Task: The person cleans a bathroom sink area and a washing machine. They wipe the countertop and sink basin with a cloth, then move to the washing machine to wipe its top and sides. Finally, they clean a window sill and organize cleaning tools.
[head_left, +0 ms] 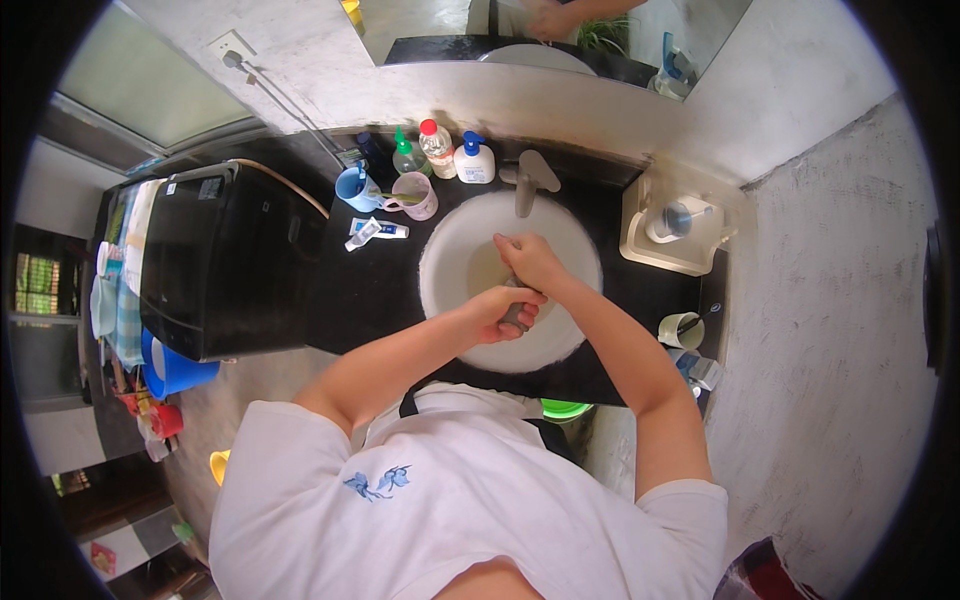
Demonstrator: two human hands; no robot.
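Observation:
Over the white round washbasin (440, 270), both my hands are closed around a bunched grey-brown cloth (514, 316). My left hand (490, 312) grips its lower part, with some cloth showing by the fingers. Just above it, my right hand (532, 263) is wrapped round the upper part, which the fingers mostly hide. The two hands touch or nearly touch each other. Behind them, the grey faucet (528, 185) stands at the basin's far rim. Whether water is running cannot be made out.
On the black counter (375, 285) stand a blue cup (354, 190), a pink cup (418, 200), toothpaste tubes (380, 229), a white pump bottle (474, 162) and a red-capped bottle (437, 150). A cream plastic basket (665, 255) sits at right, a black appliance (215, 265) at left.

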